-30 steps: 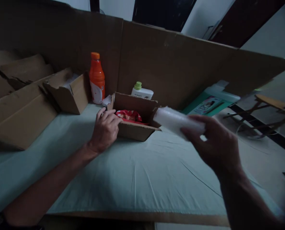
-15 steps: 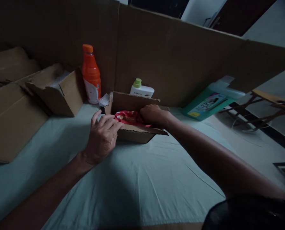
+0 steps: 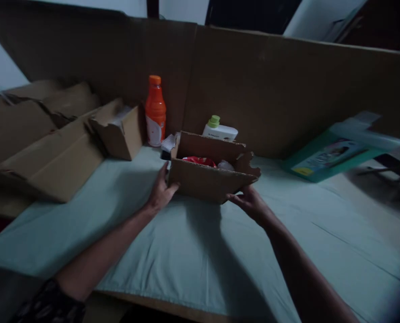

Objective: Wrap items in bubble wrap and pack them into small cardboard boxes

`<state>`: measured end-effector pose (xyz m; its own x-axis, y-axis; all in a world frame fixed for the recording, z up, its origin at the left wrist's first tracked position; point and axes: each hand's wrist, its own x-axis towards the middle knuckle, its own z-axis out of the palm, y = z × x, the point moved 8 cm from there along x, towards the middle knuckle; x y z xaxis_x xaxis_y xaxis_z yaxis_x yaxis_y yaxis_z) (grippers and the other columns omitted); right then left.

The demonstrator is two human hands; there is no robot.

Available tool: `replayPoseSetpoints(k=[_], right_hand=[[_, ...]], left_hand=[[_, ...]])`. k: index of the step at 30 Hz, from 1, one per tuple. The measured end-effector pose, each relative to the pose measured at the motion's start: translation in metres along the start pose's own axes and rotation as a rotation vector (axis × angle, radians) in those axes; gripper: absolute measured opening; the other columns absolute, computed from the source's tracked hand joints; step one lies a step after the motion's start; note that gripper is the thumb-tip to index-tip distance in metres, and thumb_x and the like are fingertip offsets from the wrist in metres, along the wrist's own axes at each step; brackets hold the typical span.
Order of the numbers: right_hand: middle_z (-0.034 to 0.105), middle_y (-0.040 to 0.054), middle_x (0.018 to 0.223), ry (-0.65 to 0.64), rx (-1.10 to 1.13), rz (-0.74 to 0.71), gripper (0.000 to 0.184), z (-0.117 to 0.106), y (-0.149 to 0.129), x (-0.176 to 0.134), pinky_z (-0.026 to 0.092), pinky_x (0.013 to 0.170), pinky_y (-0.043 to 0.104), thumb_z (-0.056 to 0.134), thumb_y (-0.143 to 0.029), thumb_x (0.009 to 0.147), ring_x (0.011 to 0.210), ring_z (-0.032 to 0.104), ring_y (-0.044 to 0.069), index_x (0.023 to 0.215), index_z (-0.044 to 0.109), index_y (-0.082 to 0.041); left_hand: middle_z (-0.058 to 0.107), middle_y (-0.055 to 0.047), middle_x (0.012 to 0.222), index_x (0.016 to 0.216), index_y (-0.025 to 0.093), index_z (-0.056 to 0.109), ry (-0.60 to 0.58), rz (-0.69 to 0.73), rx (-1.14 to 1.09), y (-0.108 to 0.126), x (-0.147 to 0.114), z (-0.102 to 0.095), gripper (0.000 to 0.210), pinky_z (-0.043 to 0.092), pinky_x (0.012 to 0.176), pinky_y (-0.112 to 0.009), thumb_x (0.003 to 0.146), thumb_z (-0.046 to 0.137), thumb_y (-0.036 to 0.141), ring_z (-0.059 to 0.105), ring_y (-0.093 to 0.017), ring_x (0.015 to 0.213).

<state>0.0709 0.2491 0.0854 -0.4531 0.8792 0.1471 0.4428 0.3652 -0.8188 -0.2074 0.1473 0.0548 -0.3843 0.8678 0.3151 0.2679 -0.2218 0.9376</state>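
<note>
A small cardboard box (image 3: 206,181) with an open top sits at the middle of the cloth-covered table. My left hand (image 3: 161,190) grips its left end, thumb on the near face. At the lower right corner my right hand (image 3: 250,202) holds it, thumb also in front, other fingers hidden behind. Inside the box a red packet (image 3: 200,161) shows above the near wall, with a pale clear-looking bundle (image 3: 226,165) beside it. Behind the box a white bottle with a green cap (image 3: 220,132) is partly hidden.
An orange bottle (image 3: 156,112) stands behind left, next to another small cardboard box (image 3: 132,134). Larger cardboard boxes (image 3: 58,166) fill the left side. A green liquid container (image 3: 334,150) leans at the right. A tall cardboard panel (image 3: 270,89) runs along the back of the table (image 3: 173,260).
My right hand has come out of the box and now holds its right corner. My left hand has moved from the top edge down to the left end. The view has turned left.
</note>
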Motion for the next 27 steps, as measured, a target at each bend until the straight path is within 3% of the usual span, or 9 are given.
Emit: replayPoseSetpoints(k=[3, 8, 11, 13, 16, 18, 21, 24, 27], right_hand=[[0.072, 0.0165, 0.106, 0.056, 0.061, 0.038, 0.064, 0.015, 0.006, 0.009, 0.058, 0.077, 0.044, 0.072, -0.063, 0.071, 0.09, 0.067, 0.028, 0.111, 0.061, -0.013], [0.068, 0.0165, 0.121, 0.242, 0.029, 0.079, 0.065, -0.047, -0.004, -0.026, 0.056, 0.087, 0.042, 0.08, -0.055, 0.068, 0.106, 0.066, 0.031, 0.118, 0.061, -0.017], [0.069, 0.016, 0.117, 0.293, -0.054, 0.064, 0.063, -0.053, -0.013, -0.055, 0.058, 0.081, 0.041, 0.077, -0.056, 0.071, 0.1, 0.068, 0.029, 0.118, 0.059, -0.018], [0.07, 0.014, 0.102, 0.255, -0.104, 0.021, 0.057, -0.023, -0.024, -0.068, 0.059, 0.068, 0.041, 0.074, -0.059, 0.073, 0.084, 0.068, 0.028, 0.11, 0.06, -0.017], [0.069, 0.0141, 0.102, 0.163, -0.064, -0.125, 0.051, 0.056, -0.055, -0.088, 0.058, 0.06, 0.036, 0.068, -0.054, 0.083, 0.079, 0.067, 0.025, 0.116, 0.059, -0.017], [0.064, 0.0169, 0.125, 0.095, -0.004, -0.274, 0.058, 0.112, -0.083, -0.105, 0.06, 0.065, 0.036, 0.065, -0.043, 0.089, 0.096, 0.068, 0.026, 0.139, 0.048, -0.02], [0.046, 0.0159, 0.151, -0.067, 0.005, -0.471, 0.075, 0.177, -0.118, -0.129, 0.061, 0.089, 0.042, 0.061, -0.026, 0.09, 0.13, 0.055, 0.029, 0.158, 0.028, -0.027], [0.044, 0.0104, 0.154, -0.209, -0.068, -0.542, 0.078, 0.207, -0.127, -0.134, 0.051, 0.108, 0.049, 0.059, -0.016, 0.087, 0.139, 0.047, 0.029, 0.158, 0.031, -0.033], [0.054, 0.0113, 0.144, -0.129, -0.065, -0.485, 0.07, 0.203, -0.119, -0.121, 0.057, 0.097, 0.044, 0.061, -0.021, 0.09, 0.126, 0.058, 0.027, 0.154, 0.036, -0.033]], left_hand=[[0.059, -0.013, 0.138, 0.145, 0.018, 0.043, 0.034, -0.045, -0.166, 0.004, 0.002, 0.022, 0.069, 0.036, 0.118, -0.048, 0.078, 0.062, 0.017, 0.053, -0.028, 0.133], [0.051, -0.012, 0.149, 0.153, 0.018, 0.034, -0.034, 0.068, -0.232, 0.05, -0.022, 0.058, 0.087, 0.033, 0.121, -0.045, 0.073, 0.067, 0.018, 0.047, -0.029, 0.139], [0.049, -0.012, 0.151, 0.153, 0.019, 0.033, -0.044, 0.024, -0.247, 0.052, -0.049, 0.05, 0.086, 0.035, 0.12, -0.046, 0.074, 0.066, 0.019, 0.046, -0.029, 0.14], [0.056, -0.011, 0.144, 0.148, 0.019, 0.041, 0.012, -0.04, -0.249, 0.038, -0.065, 0.021, 0.077, 0.041, 0.115, -0.045, 0.075, 0.066, 0.02, 0.052, -0.029, 0.133], [0.069, -0.008, 0.123, 0.129, 0.018, 0.056, 0.202, -0.114, -0.23, 0.012, -0.072, -0.059, 0.062, 0.05, 0.102, -0.041, 0.069, 0.068, 0.023, 0.063, -0.026, 0.114], [0.073, -0.006, 0.105, 0.11, 0.016, 0.065, 0.306, -0.108, -0.192, 0.001, -0.066, -0.121, 0.048, 0.053, 0.093, -0.038, 0.063, 0.066, 0.024, 0.066, -0.026, 0.102], [0.074, -0.005, 0.1, 0.099, 0.016, 0.068, 0.375, -0.098, -0.167, -0.011, -0.052, -0.197, 0.041, 0.053, 0.092, -0.038, 0.059, 0.066, 0.027, 0.067, -0.026, 0.1], [0.073, -0.006, 0.11, 0.105, 0.017, 0.068, 0.441, -0.08, -0.142, -0.018, -0.047, -0.243, 0.046, 0.052, 0.097, -0.04, 0.061, 0.069, 0.032, 0.065, -0.027, 0.108], [0.074, -0.006, 0.112, 0.106, 0.018, 0.069, 0.463, -0.072, -0.133, -0.024, -0.049, -0.256, 0.048, 0.051, 0.099, -0.041, 0.06, 0.072, 0.033, 0.065, -0.027, 0.108]])
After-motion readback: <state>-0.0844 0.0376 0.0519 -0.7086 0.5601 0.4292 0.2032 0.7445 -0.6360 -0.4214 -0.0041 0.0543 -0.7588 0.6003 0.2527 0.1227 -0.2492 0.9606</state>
